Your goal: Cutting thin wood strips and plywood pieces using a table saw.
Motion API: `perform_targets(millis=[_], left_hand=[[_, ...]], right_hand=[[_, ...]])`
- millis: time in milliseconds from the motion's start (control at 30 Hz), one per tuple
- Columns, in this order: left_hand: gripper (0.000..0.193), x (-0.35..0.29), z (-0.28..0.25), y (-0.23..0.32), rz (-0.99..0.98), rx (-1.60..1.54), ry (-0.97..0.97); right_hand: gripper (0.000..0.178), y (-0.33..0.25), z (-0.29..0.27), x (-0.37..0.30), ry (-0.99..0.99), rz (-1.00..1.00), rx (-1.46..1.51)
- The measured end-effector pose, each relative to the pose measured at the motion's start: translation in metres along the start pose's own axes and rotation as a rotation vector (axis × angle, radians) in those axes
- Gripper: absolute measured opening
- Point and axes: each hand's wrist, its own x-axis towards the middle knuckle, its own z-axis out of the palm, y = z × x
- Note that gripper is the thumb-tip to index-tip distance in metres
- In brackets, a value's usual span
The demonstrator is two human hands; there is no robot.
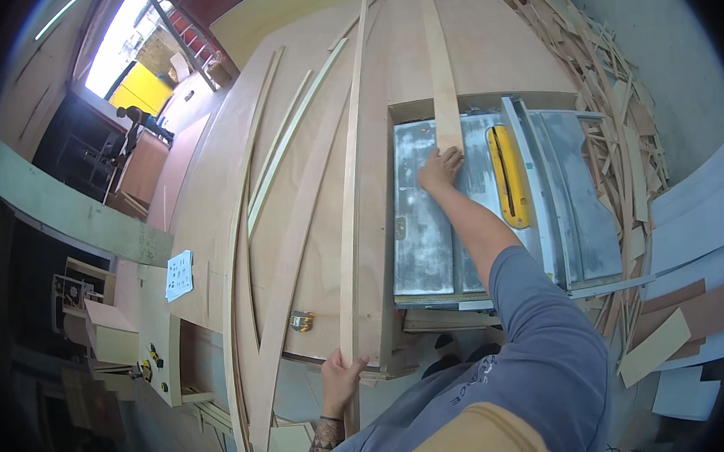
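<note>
My left hand (341, 380) is closed round the near end of a long narrow wooden strip (354, 202). That strip runs away from me over the plywood surface, just left of the table saw. My right hand (441, 170) has its fingers curled over the near end of a second, wider wooden strip (442, 64), which reaches back from the saw's metal top (425, 247). Right of this hand lies the yellow blade guard (508, 176) with a dark slot. A metal rip fence (540, 190) stands beside the guard.
Several more strips, one pale green strip (298, 134) among them, lie on the plywood worktop (310, 320) at left. A tape measure (301, 321) and a printed sheet (179, 275) rest there too. Wood offcuts (622, 144) pile along the right wall. Another person (142, 123) is at far left.
</note>
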Motion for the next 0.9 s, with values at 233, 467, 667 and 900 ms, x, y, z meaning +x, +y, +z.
perform_targets(millis=[233, 467, 667, 900], left_hand=[[0.038, -0.024, -0.14, -0.037, 0.005, 0.289, 0.25], [0.04, 0.022, -0.217, -0.08, -0.029, 0.373, 0.263], [0.057, 0.129, -0.254, -0.146, 0.292, 0.789, 0.698], [0.053, 0.159, -0.05, 0.073, 0.629, 0.143, -0.047]], right_hand=[[0.063, -0.009, 0.027, 0.053, 0.041, 0.312, 0.078], [0.065, 0.014, 0.037, 0.062, 0.197, 0.298, -0.045], [0.122, -0.039, -0.018, -0.128, -0.009, 0.2, 0.212], [0.122, 0.047, -0.051, -0.361, -0.084, 0.097, 0.309]])
